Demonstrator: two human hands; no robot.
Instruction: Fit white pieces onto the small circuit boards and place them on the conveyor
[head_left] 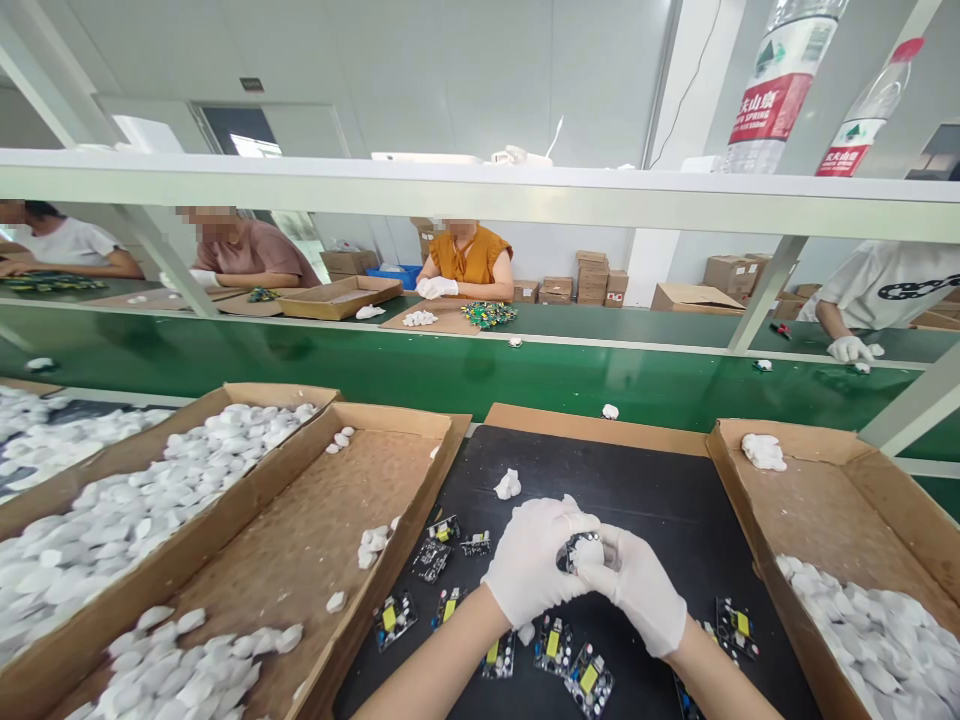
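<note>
Both my hands wear white gloves and meet over a black mat [675,510]. My left hand [534,562] and my right hand [637,590] are closed together round a small dark circuit board with a white casing piece [581,548]. Several small circuit boards [450,545] with yellow parts lie on the mat just left of my hands, and more circuit boards [559,660] lie below my wrists. A loose white casing [508,485] rests on the mat above my left hand.
Cardboard trays with white casings stand at left [225,480], centre-left [315,540] and right [847,530]. A green conveyor belt [450,375] runs beyond. Other people sit at work across it. Two water bottles [780,90] stand on a shelf above.
</note>
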